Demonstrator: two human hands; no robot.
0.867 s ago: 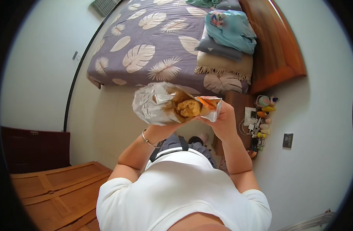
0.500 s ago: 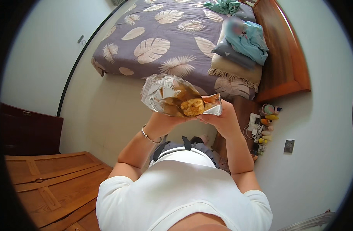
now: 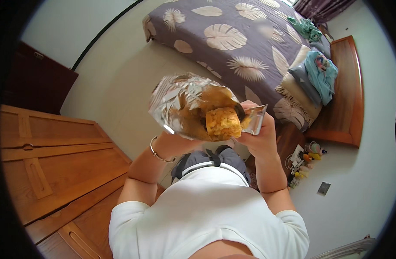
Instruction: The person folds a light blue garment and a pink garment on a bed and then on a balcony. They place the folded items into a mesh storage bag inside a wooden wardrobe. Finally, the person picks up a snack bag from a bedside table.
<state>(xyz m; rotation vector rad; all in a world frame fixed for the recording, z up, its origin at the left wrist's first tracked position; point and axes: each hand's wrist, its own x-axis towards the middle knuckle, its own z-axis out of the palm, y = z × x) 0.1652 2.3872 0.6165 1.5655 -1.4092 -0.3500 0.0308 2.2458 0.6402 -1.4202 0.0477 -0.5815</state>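
Observation:
A torn-open foil snack packet (image 3: 180,101) is held up in front of my chest, silver outside with a brownish inner side. From its mouth shows a golden-brown, crumbly piece of baked snack (image 3: 224,123), like bread or cake. My left hand (image 3: 177,146) supports the packet from below on the left; the foil hides most of its fingers. On the right, my right hand (image 3: 263,137) grips the packet's folded flap, its thumb near the snack. A metal bangle (image 3: 157,151) circles my left wrist.
Ahead stands a bed (image 3: 245,56) with a purple leaf-patterned cover, folded clothes (image 3: 321,73) and a wooden headboard (image 3: 347,90). Bottles and chargers crowd a bedside cabinet (image 3: 288,144) on the right. At the left are wooden cabinet doors (image 3: 68,157) and a dark red panel (image 3: 40,82).
The packet looks larger and closer, and more of the baked snack shows at its mouth. The view has swung left, so the bed sits further right. Both hands keep their hold.

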